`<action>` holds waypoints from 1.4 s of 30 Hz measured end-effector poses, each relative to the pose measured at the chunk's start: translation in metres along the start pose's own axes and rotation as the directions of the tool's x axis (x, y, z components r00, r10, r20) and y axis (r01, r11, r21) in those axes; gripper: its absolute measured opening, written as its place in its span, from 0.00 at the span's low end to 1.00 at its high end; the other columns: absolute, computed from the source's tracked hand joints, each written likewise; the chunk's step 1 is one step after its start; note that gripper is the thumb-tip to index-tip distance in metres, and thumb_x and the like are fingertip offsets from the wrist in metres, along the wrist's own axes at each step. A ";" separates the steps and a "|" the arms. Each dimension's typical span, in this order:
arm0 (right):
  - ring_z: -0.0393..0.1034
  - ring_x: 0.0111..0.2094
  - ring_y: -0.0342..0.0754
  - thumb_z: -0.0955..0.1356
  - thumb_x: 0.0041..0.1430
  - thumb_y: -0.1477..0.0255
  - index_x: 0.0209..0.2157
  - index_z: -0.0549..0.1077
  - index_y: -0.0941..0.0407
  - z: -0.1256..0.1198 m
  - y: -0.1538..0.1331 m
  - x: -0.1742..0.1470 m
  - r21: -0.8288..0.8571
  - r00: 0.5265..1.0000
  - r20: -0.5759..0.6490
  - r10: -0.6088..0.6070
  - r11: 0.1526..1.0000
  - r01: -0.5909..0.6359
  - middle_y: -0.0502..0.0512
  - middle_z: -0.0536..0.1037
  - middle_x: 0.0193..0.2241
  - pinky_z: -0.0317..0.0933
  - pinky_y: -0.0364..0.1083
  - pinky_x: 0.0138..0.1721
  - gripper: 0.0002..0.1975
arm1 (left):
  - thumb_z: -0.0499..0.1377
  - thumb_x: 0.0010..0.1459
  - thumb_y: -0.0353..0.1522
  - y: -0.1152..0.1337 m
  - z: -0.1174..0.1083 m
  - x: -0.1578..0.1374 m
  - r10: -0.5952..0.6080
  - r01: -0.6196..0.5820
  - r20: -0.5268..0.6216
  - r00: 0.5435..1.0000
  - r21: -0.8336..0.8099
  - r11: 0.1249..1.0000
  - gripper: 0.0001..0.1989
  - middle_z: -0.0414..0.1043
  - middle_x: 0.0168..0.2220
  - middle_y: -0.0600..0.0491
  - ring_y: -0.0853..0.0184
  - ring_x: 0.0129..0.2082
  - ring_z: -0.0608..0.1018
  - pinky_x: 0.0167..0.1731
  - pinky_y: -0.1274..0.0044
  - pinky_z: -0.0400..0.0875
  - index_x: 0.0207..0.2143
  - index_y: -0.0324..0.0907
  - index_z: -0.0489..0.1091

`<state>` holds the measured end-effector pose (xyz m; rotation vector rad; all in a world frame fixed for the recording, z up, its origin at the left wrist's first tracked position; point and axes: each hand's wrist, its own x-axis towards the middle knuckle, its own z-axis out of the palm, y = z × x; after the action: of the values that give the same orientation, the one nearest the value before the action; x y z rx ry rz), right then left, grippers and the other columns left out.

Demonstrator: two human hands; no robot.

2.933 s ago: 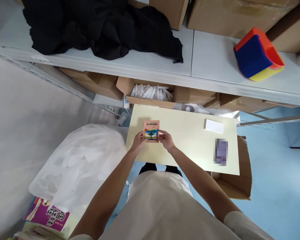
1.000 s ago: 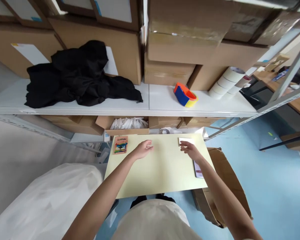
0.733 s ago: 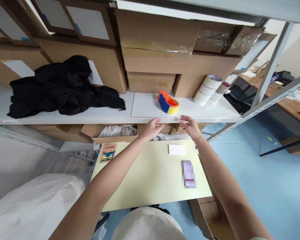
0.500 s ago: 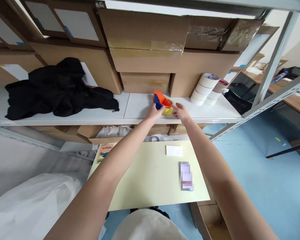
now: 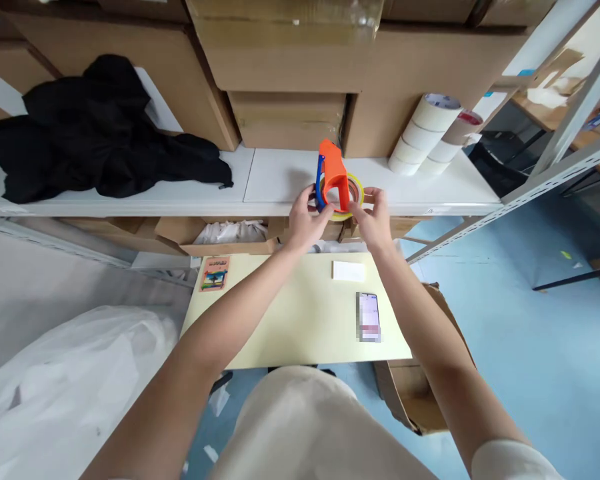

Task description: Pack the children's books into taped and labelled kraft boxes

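In front of the shelf edge, both hands hold an orange and blue tape dispenser (image 5: 333, 165) with its orange part pointing up. Set against it is a yellow ring that looks like a tape roll (image 5: 360, 189). My left hand (image 5: 306, 220) is closed around the dispenser's blue left side, thumb at its lower edge. My right hand (image 5: 377, 222) grips the yellow roll at its right edge between thumb and fingers. Part of the roll is hidden behind the orange frame.
On the white shelf (image 5: 275, 175) lie a black cloth (image 5: 110, 137) at left and stacked tape rolls (image 5: 423, 137) at right. Cardboard boxes (image 5: 287, 120) stand behind. Below is a pale table (image 5: 290, 313) with a phone (image 5: 369, 317), a white block (image 5: 349, 271) and a small booklet (image 5: 214, 274).
Both hands have brought the dispenser and roll off the shelf surface and nearer to me, turning it more upright. The head view has tipped downward.
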<state>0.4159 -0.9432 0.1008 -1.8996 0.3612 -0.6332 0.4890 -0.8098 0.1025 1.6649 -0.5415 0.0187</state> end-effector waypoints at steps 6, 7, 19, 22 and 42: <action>0.67 0.31 0.45 0.67 0.55 0.63 0.56 0.57 0.53 0.002 0.042 -0.153 -0.101 0.991 0.024 0.135 0.986 -0.132 0.61 0.64 0.49 0.68 0.48 0.32 0.29 | 0.61 0.51 0.34 -0.037 -0.016 -0.150 -0.245 0.248 0.105 0.964 -0.017 0.969 0.28 0.59 0.53 0.46 0.64 0.47 0.72 0.38 0.75 0.76 0.55 0.47 0.60; 0.67 0.31 0.45 0.67 0.54 0.63 0.55 0.58 0.54 0.007 0.056 -0.174 -0.132 0.983 0.020 0.183 0.975 -0.179 0.62 0.64 0.49 0.69 0.48 0.32 0.29 | 0.62 0.51 0.34 -0.051 -0.015 -0.171 -0.313 0.316 0.116 0.943 -0.008 0.949 0.28 0.58 0.53 0.45 0.63 0.48 0.71 0.37 0.75 0.76 0.55 0.46 0.60; 0.67 0.48 0.53 0.66 0.53 0.72 0.54 0.60 0.59 0.030 0.179 -0.274 -0.386 0.784 0.112 0.611 0.753 -0.532 0.66 0.66 0.48 0.64 0.52 0.48 0.26 | 0.63 0.47 0.29 -0.166 0.007 -0.266 -0.645 0.627 0.411 0.644 0.200 0.753 0.23 0.70 0.44 0.46 0.64 0.41 0.76 0.45 0.69 0.71 0.48 0.38 0.66; 0.67 0.48 0.54 0.66 0.53 0.73 0.56 0.60 0.59 0.033 0.187 -0.272 -0.397 0.771 0.114 0.627 0.740 -0.543 0.67 0.66 0.49 0.64 0.52 0.48 0.28 | 0.64 0.46 0.31 -0.171 0.009 -0.266 -0.684 0.652 0.391 0.615 0.234 0.721 0.27 0.66 0.49 0.44 0.63 0.43 0.76 0.45 0.70 0.71 0.51 0.39 0.64; 0.71 0.32 0.48 0.65 0.54 0.69 0.62 0.50 0.59 0.032 0.186 -0.277 -0.294 0.759 0.075 0.647 0.742 -0.603 0.71 0.59 0.55 0.66 0.54 0.47 0.36 | 0.63 0.46 0.35 -0.172 -0.020 -0.267 -0.741 0.588 0.405 0.536 0.451 0.672 0.30 0.66 0.53 0.38 0.55 0.48 0.74 0.46 0.67 0.68 0.53 0.36 0.63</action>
<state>0.2163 -0.8502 -0.1517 -1.8875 0.9607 0.0451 0.3198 -0.6898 -0.1385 2.0562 -0.2835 -1.0665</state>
